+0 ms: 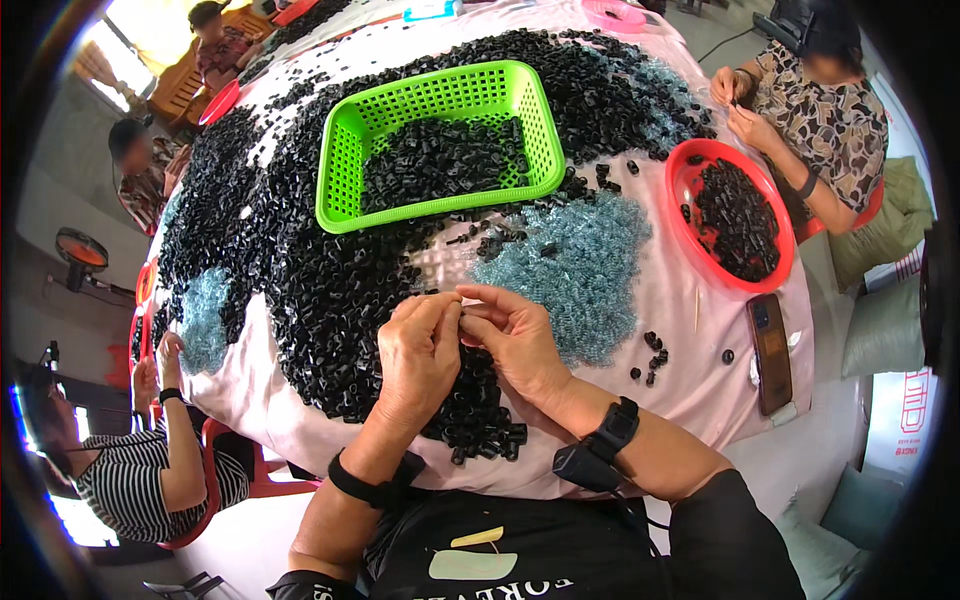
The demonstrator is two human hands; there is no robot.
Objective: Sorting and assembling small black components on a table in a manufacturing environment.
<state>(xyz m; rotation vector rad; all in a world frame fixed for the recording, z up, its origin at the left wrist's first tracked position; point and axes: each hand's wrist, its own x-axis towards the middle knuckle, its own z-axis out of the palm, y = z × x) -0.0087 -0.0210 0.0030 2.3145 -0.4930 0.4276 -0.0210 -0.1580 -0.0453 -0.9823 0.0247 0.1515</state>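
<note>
From my remote seat I picked out one screen: a dark smartphone (771,352) that lay flat near the table's right edge, its long rectangular face black and unlit, just below the red basin (684,215). Off to the far right, by the floor, I caught a white sign or printed sheet (913,412) with red markings, half cut off by the rim. The black apron (560,560) at the bottom carried a pale printed patch with a yellow stroke.
</note>
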